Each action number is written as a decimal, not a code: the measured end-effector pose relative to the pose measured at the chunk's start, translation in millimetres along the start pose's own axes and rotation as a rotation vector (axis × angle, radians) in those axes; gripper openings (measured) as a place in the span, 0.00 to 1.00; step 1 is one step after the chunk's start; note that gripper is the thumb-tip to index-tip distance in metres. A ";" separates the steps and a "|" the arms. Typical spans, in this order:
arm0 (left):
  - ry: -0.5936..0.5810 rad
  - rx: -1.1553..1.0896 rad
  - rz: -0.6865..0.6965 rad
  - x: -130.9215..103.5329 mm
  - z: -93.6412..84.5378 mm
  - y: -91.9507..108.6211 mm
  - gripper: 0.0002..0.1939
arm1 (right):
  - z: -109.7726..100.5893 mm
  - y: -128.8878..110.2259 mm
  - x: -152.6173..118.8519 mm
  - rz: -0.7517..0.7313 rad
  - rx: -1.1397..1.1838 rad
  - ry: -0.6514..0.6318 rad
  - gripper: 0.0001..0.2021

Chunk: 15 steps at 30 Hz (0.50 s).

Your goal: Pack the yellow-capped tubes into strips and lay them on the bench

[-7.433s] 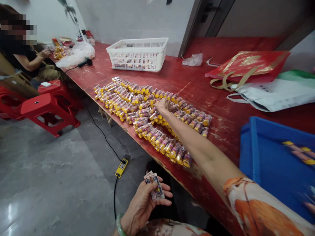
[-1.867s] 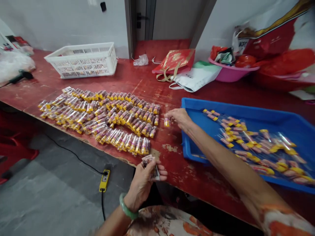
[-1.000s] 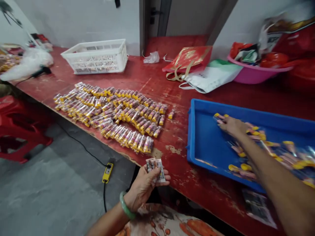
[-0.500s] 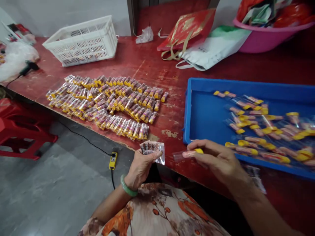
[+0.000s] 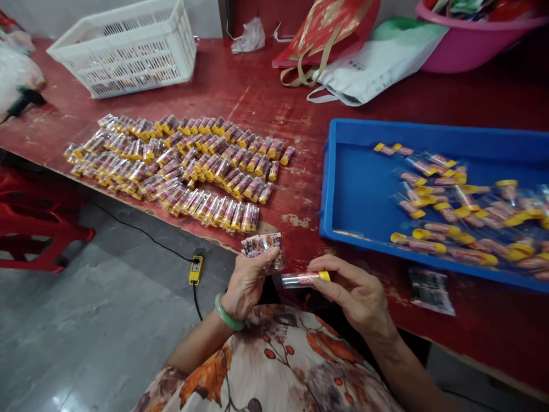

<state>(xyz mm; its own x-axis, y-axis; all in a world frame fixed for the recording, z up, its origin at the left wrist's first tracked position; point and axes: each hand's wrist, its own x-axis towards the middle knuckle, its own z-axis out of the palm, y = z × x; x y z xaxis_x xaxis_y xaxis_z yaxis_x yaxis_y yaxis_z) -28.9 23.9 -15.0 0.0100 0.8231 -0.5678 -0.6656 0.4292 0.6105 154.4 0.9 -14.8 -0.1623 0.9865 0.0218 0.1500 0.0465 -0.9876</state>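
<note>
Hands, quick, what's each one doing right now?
Left hand: closed on small printed packets, thumb on top.
Right hand: closed on a clear tube with a yellow cap, held by the capped end.

No text is legible; the small marks on the white-and-green bag [image 5: 380, 66] and the printed cards [image 5: 263, 246] are too small to read.

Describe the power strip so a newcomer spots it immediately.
Start from the red table and drop past its near edge to the grey floor. Between the red stool and the left hand lies the power strip, bright yellow among dark cords.
</note>
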 end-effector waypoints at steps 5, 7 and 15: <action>0.001 -0.071 0.042 -2.1 3.5 -6.9 0.18 | 7.6 2.5 -10.0 -0.051 0.018 0.048 0.05; -0.006 -0.087 0.049 -2.8 4.2 -9.3 0.19 | 11.0 -1.1 -13.3 -0.077 0.017 0.058 0.04; -0.044 -0.080 0.066 -6.1 3.0 -16.6 0.18 | 23.4 -6.0 -15.0 0.067 -0.074 0.122 0.09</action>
<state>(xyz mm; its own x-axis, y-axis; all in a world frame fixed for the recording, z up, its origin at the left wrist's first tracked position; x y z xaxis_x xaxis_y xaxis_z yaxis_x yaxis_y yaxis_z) -15.7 12.9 -20.0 -0.0046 0.8647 -0.5022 -0.7235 0.3438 0.5986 133.1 -17.8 -12.8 -0.0301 0.9993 -0.0205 0.2283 -0.0131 -0.9735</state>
